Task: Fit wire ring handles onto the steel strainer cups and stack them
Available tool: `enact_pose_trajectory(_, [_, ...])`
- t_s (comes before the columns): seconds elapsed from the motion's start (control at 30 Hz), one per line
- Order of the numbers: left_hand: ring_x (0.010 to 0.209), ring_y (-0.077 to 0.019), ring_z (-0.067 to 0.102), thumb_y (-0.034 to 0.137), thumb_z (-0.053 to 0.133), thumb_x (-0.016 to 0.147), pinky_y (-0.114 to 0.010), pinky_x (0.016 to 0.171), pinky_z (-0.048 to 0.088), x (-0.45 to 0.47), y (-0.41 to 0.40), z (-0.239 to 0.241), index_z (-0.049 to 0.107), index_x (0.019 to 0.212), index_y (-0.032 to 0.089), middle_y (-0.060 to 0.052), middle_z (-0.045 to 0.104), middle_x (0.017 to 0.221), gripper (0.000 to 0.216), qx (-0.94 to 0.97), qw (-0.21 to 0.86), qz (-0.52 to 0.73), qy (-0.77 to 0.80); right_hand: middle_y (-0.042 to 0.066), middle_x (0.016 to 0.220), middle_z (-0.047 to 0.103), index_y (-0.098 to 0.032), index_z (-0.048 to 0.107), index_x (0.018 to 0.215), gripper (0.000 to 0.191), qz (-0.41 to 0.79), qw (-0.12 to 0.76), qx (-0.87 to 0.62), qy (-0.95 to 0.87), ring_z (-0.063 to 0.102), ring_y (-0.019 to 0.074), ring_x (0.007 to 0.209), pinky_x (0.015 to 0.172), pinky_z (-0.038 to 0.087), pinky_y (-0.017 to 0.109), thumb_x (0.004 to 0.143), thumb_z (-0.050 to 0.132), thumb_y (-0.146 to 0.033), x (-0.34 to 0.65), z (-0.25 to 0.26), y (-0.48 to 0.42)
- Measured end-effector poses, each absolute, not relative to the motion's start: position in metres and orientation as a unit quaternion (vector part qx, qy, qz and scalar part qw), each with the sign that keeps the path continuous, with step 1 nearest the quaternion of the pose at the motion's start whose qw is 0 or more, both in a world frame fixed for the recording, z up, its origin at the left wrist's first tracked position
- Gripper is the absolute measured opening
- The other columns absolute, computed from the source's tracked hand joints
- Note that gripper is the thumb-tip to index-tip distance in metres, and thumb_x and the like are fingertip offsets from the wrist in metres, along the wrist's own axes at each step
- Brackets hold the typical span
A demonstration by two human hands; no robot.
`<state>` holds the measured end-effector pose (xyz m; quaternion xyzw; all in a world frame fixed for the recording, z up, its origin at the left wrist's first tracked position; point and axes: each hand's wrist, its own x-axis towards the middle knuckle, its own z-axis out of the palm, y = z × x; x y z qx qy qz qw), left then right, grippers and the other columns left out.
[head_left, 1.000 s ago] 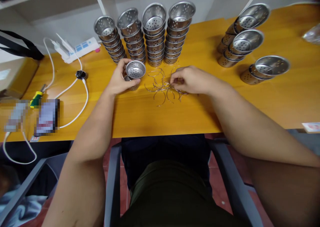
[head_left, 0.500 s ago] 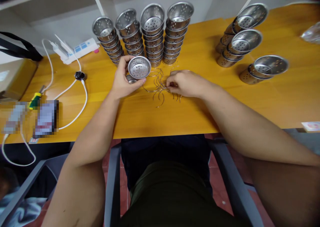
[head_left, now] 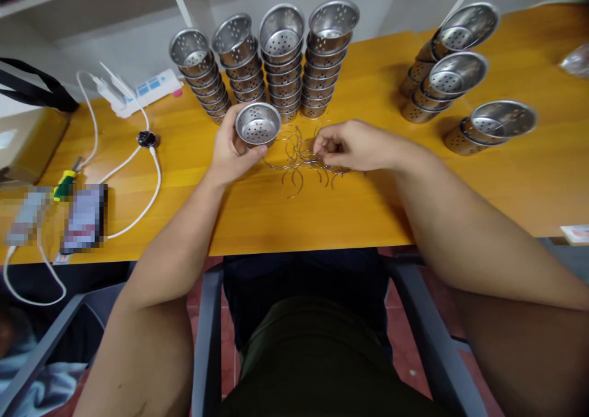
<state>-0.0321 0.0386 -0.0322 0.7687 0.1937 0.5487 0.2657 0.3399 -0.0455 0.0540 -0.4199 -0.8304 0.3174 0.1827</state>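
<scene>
A perforated stainless-steel cup (head_left: 258, 124) is gripped in my left hand (head_left: 231, 150), its open mouth tilted up toward me. My thumb lies along the near side and the fingers wrap round the left. To the right, a loose tangle of thin curved metal wires (head_left: 297, 162) lies on the table. Over the right side of this tangle is my right hand (head_left: 343, 146), fingers curled and tips drawn together. Whatever sits between those fingertips is too small to make out.
Several stacks of perforated cups (head_left: 281, 46) stand behind my hands. More stacked cups (head_left: 453, 76) lean at the right, with a shorter stack (head_left: 492, 129) nearer. On the left are a power strip (head_left: 150, 89), a white cable, a screwdriver (head_left: 65, 185) and a blurred-out phone-like object (head_left: 84, 218).
My right hand has shifted slightly right over the wires, its fingers still curled. The cup in my left hand has moved a little to the right and shows more of its side.
</scene>
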Motion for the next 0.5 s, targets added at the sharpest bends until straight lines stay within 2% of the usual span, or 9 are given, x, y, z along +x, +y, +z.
enact_pose_trajectory(0.17, [0.153, -0.0443, 0.085, 0.107, 0.111, 0.076, -0.065, 0.140, 0.070, -0.029, 0.026, -0.017, 0.074, 0.167, 0.037, -0.011, 0.083, 0.153, 0.121, 0.778, 0.246, 0.536, 0.217, 0.004, 0.092, 0.077, -0.026, 0.074, 0.108, 0.016, 0.307, 0.310, -0.422, -0.795, 0.064, 0.0240, 0.080, 0.081, 0.054, 0.044, 0.101, 0.085, -0.016, 0.336, 0.052, -0.046])
enact_pose_trajectory(0.3, [0.144, -0.0398, 0.086, 0.103, 0.113, 0.078, -0.061, 0.136, 0.072, -0.029, 0.019, -0.009, 0.079, 0.159, 0.035, -0.011, 0.082, 0.150, 0.111, 0.788, 0.223, 0.527, 0.228, 0.001, 0.086, 0.068, -0.027, 0.070, 0.103, 0.023, 0.293, 0.370, -0.427, -0.771, 0.055, 0.0214, 0.079, 0.078, 0.049, 0.043, 0.102, 0.085, -0.009, 0.337, 0.047, -0.039])
enact_pose_trajectory(0.4, [0.140, -0.0381, 0.085, 0.101, 0.116, 0.076, -0.060, 0.134, 0.072, -0.029, 0.018, -0.010, 0.078, 0.158, 0.035, -0.009, 0.080, 0.146, 0.112, 0.788, 0.217, 0.530, 0.226, 0.000, 0.079, 0.058, -0.028, 0.067, 0.097, 0.027, 0.281, 0.393, -0.437, -0.758, 0.052, 0.0205, 0.076, 0.074, 0.046, 0.042, 0.104, 0.089, -0.014, 0.341, 0.041, -0.028])
enact_pose_trajectory(0.5, [0.137, -0.0376, 0.084, 0.098, 0.118, 0.076, -0.063, 0.133, 0.071, -0.030, 0.018, -0.010, 0.077, 0.159, 0.036, -0.008, 0.080, 0.143, 0.111, 0.788, 0.216, 0.529, 0.228, 0.001, 0.079, 0.059, -0.028, 0.064, 0.095, 0.033, 0.314, 0.437, -0.442, -0.718, 0.052, 0.0184, 0.071, 0.067, 0.044, 0.040, 0.110, 0.094, -0.025, 0.343, 0.034, -0.017])
